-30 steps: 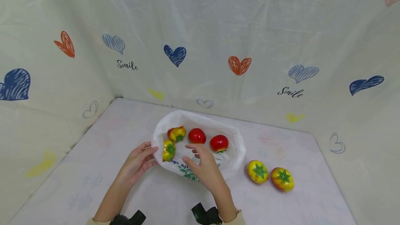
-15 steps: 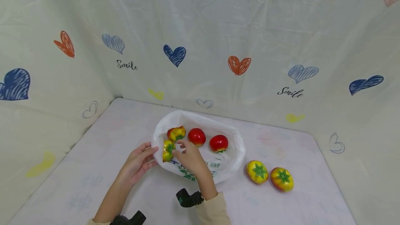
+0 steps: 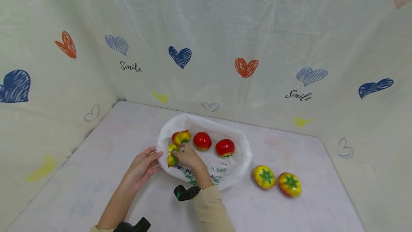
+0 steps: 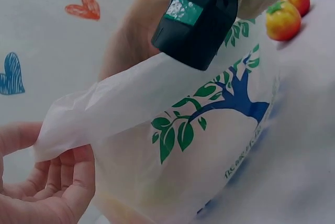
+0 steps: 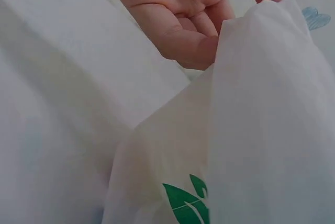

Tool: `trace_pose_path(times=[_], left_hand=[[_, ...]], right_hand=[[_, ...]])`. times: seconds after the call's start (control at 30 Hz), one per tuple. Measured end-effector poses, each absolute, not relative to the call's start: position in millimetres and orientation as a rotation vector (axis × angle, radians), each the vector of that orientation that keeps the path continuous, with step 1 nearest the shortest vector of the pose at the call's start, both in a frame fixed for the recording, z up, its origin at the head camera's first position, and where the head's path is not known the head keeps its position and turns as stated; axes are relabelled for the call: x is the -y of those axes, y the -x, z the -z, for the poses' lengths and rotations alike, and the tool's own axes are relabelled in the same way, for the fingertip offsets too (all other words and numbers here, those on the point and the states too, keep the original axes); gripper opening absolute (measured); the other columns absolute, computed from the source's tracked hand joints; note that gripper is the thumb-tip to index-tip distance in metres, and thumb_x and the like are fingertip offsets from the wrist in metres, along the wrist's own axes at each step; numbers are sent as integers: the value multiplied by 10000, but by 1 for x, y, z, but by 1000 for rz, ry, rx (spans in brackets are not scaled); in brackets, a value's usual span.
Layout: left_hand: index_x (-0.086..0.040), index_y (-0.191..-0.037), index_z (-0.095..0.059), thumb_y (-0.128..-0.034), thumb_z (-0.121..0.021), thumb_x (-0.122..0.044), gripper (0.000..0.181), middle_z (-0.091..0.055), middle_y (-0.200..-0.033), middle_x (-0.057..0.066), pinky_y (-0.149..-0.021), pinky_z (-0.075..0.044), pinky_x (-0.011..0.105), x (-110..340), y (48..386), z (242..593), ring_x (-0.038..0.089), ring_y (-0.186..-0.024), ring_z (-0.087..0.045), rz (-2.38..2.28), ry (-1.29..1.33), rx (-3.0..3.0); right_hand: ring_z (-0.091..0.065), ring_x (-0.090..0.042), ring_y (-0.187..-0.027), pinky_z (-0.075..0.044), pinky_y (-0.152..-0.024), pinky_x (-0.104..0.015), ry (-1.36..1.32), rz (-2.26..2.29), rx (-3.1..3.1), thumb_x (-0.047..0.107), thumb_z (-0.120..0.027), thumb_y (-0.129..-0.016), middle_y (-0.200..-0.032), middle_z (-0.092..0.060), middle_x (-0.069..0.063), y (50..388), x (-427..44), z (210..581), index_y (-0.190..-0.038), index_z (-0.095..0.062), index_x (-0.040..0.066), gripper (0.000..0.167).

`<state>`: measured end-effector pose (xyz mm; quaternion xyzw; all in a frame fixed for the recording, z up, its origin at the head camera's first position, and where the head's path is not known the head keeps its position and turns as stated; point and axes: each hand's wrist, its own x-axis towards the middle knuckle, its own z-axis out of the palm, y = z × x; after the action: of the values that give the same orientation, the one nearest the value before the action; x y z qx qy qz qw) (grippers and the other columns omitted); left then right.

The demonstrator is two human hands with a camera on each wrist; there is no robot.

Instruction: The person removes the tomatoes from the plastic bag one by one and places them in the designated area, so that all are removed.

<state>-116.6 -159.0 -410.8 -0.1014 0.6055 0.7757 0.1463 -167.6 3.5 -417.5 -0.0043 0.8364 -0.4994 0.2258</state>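
Observation:
My left hand (image 3: pixel 145 167) pinches the left rim of a white plastic bag (image 3: pixel 236 174) between thumb and fingers; the left wrist view shows this left hand (image 4: pixel 52 182) from close by. The bag stands wide open with its rim rolled outward. Reaching inside it, my right hand (image 3: pixel 190 158) pinches a yellow-and-red tomato (image 3: pixel 172 159) with a green leafy top, at the left wall. Behind that lies a second tomato (image 3: pixel 181 137). Two red tomatoes (image 3: pixel 202 141) (image 3: pixel 225 148) sit farther right in the bag. The right wrist view has the right hand's fingertips hidden behind the bag wall.
Outside the bag, on the right part of the white-covered table (image 3: pixel 309 217), lie two tomatoes (image 3: pixel 264 177) (image 3: pixel 289 184), green tops facing me. A pale curtain (image 3: pixel 212 28) printed with hearts rises behind the table and along its sides.
My right hand has moved left and deeper into the bag, from over its middle to the front left tomato, and now has its fingers on it. The left hand has stayed on the rim.

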Motion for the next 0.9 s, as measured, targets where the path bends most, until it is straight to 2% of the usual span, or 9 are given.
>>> trace_pose_path(times=[0.13,0.33,0.5,0.77,0.9], left_hand=[[-32,-1289,-382,-945,-536,-245,433,-558,-1061,-30,-835,-539,277,158,117,411,109,-900,-601,-2235,307,-1741],[-25,-1303,-367,-946,-533,-247,451,-547,-1084,-25,-840,-537,277,158,117,412,106,-903,-599,-2227,294,-1751],[-29,-1316,-358,-949,-527,-239,455,-539,-1100,-12,-847,-535,283,157,117,413,111,-907,-597,-2217,316,-1759],[-27,-1296,-379,-948,-532,-245,439,-550,-1073,-31,-839,-537,274,159,117,412,103,-901,-592,-2232,308,-1746],[-38,-1283,-393,-948,-531,-234,412,-549,-1076,-36,-842,-537,279,159,117,412,106,-906,-594,-2231,323,-1742]], right_hand=[[-571,-240,-992,-507,-904,-415,-117,1497,-2142,209,-544,-933,-1292,-481,-195,173,1,426,-1356,-375,11,497],[-574,-311,-1049,-492,-905,-477,-204,1702,-1897,171,-564,-922,-1318,-441,-224,180,2,440,-1369,-334,11,528],[-566,-287,-1003,-496,-910,-459,-256,1758,-1839,177,-637,-875,-1294,-448,-210,183,1,445,-1356,-344,8,588],[-570,-235,-904,-522,-882,-390,-285,1710,-1896,183,-697,-824,-1221,-522,-163,184,3,448,-1300,-439,12,567],[-584,-217,-859,-533,-855,-378,-246,1683,-1913,201,-698,-826,-1168,-577,-134,183,2,448,-1256,-521,24,498]])
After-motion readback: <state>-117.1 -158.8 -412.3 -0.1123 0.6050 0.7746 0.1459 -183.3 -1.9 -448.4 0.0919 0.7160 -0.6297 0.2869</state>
